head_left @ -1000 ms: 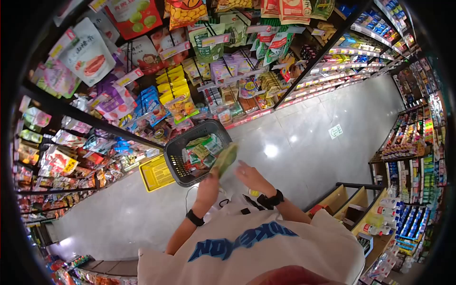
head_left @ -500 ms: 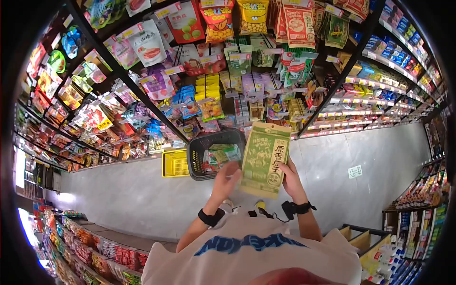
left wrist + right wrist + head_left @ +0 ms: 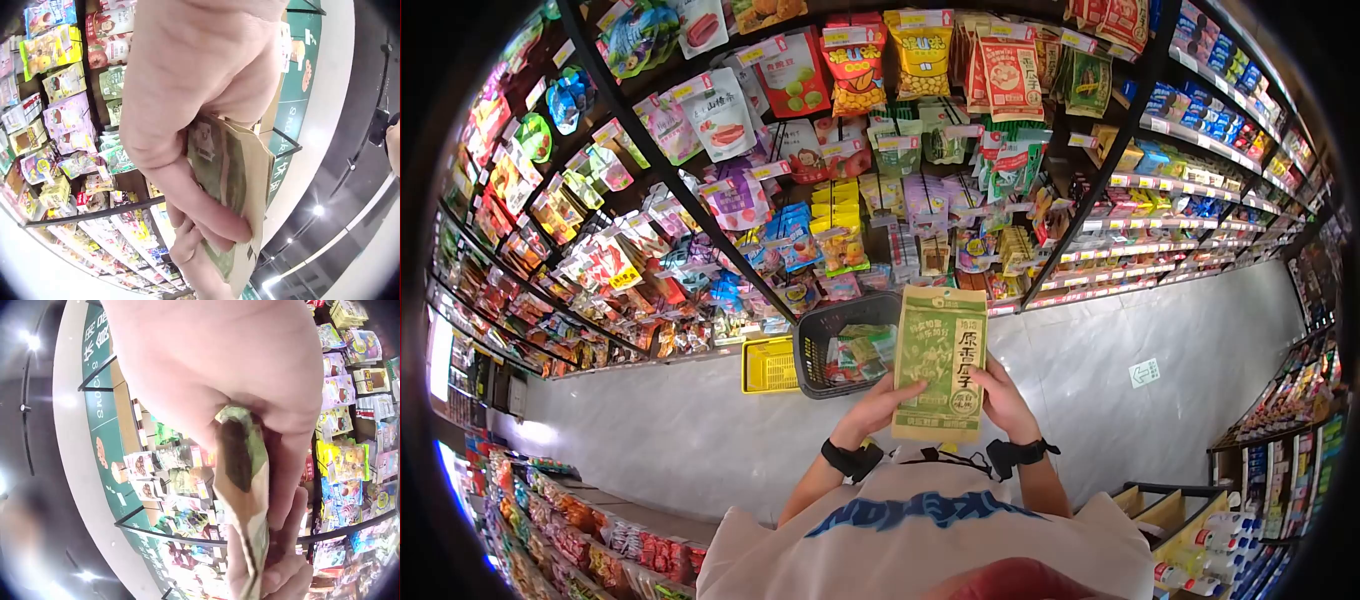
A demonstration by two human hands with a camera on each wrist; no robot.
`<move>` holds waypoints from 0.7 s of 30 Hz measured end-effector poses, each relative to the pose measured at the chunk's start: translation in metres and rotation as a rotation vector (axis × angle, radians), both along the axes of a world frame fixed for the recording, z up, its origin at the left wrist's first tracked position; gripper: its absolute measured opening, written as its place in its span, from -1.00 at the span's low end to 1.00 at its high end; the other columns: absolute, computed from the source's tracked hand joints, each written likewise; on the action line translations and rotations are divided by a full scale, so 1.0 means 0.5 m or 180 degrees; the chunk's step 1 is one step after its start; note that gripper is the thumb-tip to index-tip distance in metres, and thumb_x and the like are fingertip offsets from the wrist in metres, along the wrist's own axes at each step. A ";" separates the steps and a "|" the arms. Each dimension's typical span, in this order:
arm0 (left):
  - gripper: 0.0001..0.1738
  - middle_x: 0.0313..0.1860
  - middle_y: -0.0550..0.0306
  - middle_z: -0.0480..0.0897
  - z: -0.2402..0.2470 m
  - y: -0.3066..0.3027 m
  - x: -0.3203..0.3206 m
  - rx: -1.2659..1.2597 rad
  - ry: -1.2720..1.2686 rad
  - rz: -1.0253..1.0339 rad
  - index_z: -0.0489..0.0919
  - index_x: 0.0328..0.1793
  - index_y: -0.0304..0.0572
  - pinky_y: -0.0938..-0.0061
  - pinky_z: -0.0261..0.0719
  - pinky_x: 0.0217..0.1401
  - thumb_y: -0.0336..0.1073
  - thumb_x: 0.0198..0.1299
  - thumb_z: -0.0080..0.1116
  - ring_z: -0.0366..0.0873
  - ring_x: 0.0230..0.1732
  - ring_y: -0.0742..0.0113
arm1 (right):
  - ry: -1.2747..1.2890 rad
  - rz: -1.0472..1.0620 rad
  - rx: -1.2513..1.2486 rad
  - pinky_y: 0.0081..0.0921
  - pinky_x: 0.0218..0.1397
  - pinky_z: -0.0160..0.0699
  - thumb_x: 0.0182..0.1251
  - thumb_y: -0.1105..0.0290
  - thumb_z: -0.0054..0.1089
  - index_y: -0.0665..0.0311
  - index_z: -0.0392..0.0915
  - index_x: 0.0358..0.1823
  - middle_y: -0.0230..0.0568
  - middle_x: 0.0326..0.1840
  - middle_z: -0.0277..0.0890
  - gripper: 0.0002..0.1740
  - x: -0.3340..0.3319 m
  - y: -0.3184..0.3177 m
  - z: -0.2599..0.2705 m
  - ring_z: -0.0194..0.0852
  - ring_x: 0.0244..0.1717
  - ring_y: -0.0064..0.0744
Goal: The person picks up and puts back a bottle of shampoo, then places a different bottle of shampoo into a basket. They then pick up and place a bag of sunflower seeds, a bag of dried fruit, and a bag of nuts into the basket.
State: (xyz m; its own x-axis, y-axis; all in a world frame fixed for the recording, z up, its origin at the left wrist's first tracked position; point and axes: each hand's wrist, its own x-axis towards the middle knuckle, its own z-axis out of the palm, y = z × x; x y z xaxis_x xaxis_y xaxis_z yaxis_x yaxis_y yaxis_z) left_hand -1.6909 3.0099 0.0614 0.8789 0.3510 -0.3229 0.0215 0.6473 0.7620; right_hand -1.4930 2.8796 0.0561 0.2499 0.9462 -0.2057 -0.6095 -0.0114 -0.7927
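Upright before my chest in the head view is a green and tan bag of seeds (image 3: pixel 941 350), its printed front facing me. My left hand (image 3: pixel 878 408) grips the lower left edge, thumb across the front. On the opposite edge my right hand (image 3: pixel 1006 402) pinches it the same way. Fingers of both hands curl behind the bag (image 3: pixel 228 181) in the left wrist view. Seen nearly edge-on in the right wrist view, the bag (image 3: pixel 244 487) shows a tan side. Just beyond my left hand stands a dark basket (image 3: pixel 812 350) with several snack packets (image 3: pixel 862 352) inside.
A yellow basket (image 3: pixel 769 366) sits on the floor left of the dark one. Hanging snack bags (image 3: pixel 840 230) fill the rack ahead, divided by black posts (image 3: pixel 1090 170). Grey floor (image 3: pixel 1100 330) extends right. A wooden stand (image 3: pixel 1170 515) with bottles is at lower right.
The left hand held the bag edge-on beside the dark basket; then the right hand held it front-on with the left apart. Now both hands grip it, slightly lower and further left.
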 end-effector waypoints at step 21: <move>-0.49 0.28 0.10 0.53 -0.021 0.040 -0.136 0.0119 -0.0031 0.0310 0.36 0.42 -0.28 0.39 0.50 0.30 -0.27 0.41 0.14 0.50 0.24 0.33 | -0.1039 0.0536 0.0034 -0.50 0.32 0.34 0.54 0.38 0.02 0.36 0.17 0.46 -0.25 0.31 0.41 -0.46 -0.101 0.105 0.005 0.36 0.27 -0.51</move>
State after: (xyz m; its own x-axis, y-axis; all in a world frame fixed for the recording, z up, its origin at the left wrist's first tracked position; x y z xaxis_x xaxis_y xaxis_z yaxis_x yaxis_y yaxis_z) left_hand -1.7588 3.0296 0.0507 0.8431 0.4466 -0.2995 -0.0478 0.6170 0.7855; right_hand -1.5434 2.9319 0.0588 0.1412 0.9813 -0.1308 -0.3147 -0.0808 -0.9457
